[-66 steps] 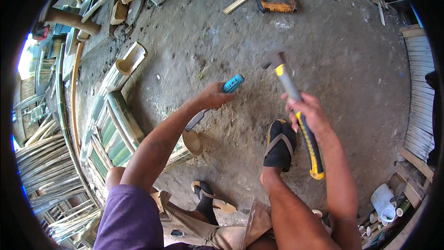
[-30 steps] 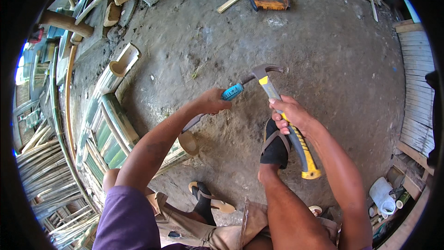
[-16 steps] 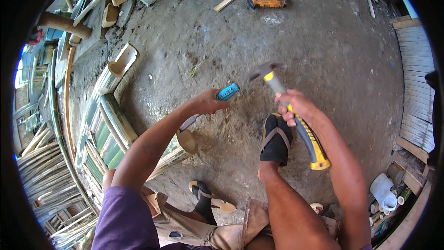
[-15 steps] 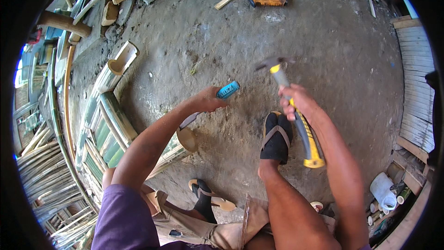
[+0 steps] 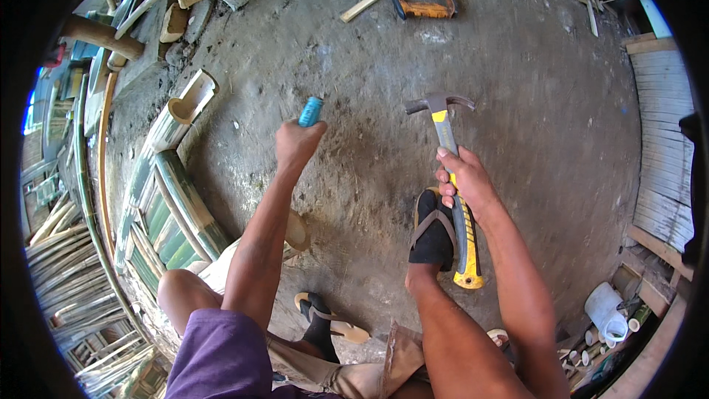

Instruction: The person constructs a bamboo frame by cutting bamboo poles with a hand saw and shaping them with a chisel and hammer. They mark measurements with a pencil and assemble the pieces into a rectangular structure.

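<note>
My left hand [image 5: 298,146] is closed around a blue-handled bladed tool [image 5: 311,111]. The handle's butt sticks up past my fist, and my hand and forearm hide the blade. In my right hand [image 5: 473,181] is a claw hammer [image 5: 444,127], gripped partway along its grey and yellow handle. Its head points away from me, over bare ground, and the handle's yellow end hangs near my right foot. Left of my left arm lies a structure of green and pale bamboo [image 5: 193,199]. A cut bamboo end [image 5: 297,232] shows beside my left forearm.
A handsaw with an orange handle [image 5: 425,9] lies on the dirt floor at the far side, near a small wood strip [image 5: 360,7]. Stacked bamboo strips [image 5: 63,273] fill the left edge. A white container [image 5: 607,312] stands at the lower right, beside short bamboo pieces.
My left hand has moved left and slightly away from me, and the tool's handle now points more upright. The hammer has shifted slightly left and stands straighter.
</note>
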Motion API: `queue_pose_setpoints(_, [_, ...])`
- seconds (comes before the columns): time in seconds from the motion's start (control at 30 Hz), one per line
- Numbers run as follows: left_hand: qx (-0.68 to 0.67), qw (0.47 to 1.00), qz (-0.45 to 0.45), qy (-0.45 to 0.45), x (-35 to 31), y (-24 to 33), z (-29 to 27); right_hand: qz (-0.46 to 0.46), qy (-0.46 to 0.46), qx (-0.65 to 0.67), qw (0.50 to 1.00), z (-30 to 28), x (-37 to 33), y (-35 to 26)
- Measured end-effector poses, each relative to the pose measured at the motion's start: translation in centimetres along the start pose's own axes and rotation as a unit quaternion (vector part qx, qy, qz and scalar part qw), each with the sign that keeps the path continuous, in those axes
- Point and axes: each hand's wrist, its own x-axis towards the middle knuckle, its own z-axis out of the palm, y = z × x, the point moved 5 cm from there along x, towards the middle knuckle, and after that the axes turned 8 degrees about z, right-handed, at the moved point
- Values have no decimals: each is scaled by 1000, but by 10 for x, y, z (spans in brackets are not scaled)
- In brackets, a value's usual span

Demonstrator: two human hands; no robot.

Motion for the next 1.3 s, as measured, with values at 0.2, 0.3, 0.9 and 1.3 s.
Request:
queue_pose_setpoints(0.2, [-110, 967, -190, 132, 27, -45, -45, 15, 26, -23, 999, -16, -8, -2])
queue_pose_setpoints(0.3, [-3, 997, -37, -74, -2, 6, -3, 16, 33, -16, 999, -22, -9, -5])
queue_pose_setpoints(0.9, [-94, 933, 120, -327, 0, 125, -30, -47, 31, -35, 998, 1, -21, -40])
queue_pose_setpoints(1.3, [-193, 866, -21, -461, -73, 59, 23, -70, -23, -67, 995, 18, -44, -18])
